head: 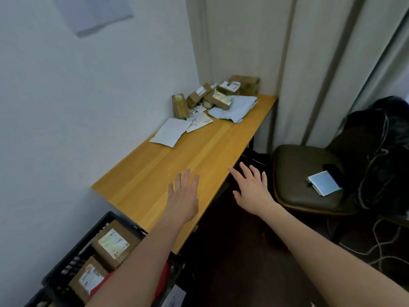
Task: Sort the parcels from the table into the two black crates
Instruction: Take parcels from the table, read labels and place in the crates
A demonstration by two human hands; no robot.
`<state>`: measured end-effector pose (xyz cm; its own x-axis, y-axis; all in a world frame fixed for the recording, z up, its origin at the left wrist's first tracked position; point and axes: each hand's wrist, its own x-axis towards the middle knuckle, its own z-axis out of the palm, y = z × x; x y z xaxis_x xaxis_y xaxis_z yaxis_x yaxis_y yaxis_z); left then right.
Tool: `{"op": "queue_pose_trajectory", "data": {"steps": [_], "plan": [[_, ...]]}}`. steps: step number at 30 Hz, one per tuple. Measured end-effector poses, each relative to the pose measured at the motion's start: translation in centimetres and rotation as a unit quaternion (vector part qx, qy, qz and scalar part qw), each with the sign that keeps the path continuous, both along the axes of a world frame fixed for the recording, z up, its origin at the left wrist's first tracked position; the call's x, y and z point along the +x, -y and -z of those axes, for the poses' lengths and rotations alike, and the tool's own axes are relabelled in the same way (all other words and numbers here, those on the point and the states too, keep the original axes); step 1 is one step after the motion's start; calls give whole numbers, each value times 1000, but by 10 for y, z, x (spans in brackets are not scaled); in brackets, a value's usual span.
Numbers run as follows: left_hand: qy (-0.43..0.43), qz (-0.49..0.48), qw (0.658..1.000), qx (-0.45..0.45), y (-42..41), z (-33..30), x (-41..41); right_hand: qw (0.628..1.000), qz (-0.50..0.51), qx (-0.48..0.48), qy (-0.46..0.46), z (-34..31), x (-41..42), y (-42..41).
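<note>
A pile of brown cardboard parcels (pixel 218 94) and pale soft mailers (pixel 234 108) lies at the far end of the wooden table (pixel 155 169), with flat white envelopes (pixel 170 132) just in front of it. My left hand (pixel 183 193) hovers over the table's near part, fingers straight, holding nothing. My right hand (pixel 251 188) reaches past the table's right edge, fingers spread and empty. A black crate (pixel 104 224) stands below the table's near left corner with two labelled brown boxes (pixel 112 242) inside.
A white wall runs along the table's left side. Curtains hang behind the far end. A dark padded chair (pixel 305 180) with a small blue notebook (pixel 324 182) stands to the right, beside dark bags and cables. Something red shows in the crate under my left forearm.
</note>
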<state>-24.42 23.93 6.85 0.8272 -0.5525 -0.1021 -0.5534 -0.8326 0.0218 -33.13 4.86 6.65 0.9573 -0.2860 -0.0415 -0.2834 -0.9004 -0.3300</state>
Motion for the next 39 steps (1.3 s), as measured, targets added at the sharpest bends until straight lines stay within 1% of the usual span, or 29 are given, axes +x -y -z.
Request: {"op": "queue_pose_trajectory", "data": {"steps": [5,9,15,20,24,27,31,36,39], "plan": [[13,19,1000,10,46,-2,52,1000,16,6,-11,4,34,35],[-6,19,1000,17,79,10,109,999,23,-9,-31,12,77,73],[-53,-10,999,11,113,25,209,996,31,-29,-80,5,181,125],[-65,-52,996,24,118,27,288,996,23,-28,-78,-3,261,143],[-80,-88,993,5,115,35,324,994,-1,-33,-103,9,310,152],[-95,-114,989,15,112,51,343,991,-32,-25,-129,23,347,153],[-147,-161,975,30,113,76,366,984,-89,-23,-154,44,398,149],[-167,-221,960,33,125,96,411,971,-162,-7,-174,67,473,160],[-179,-245,952,35,137,105,440,966,-189,-5,-178,78,517,175]]}}
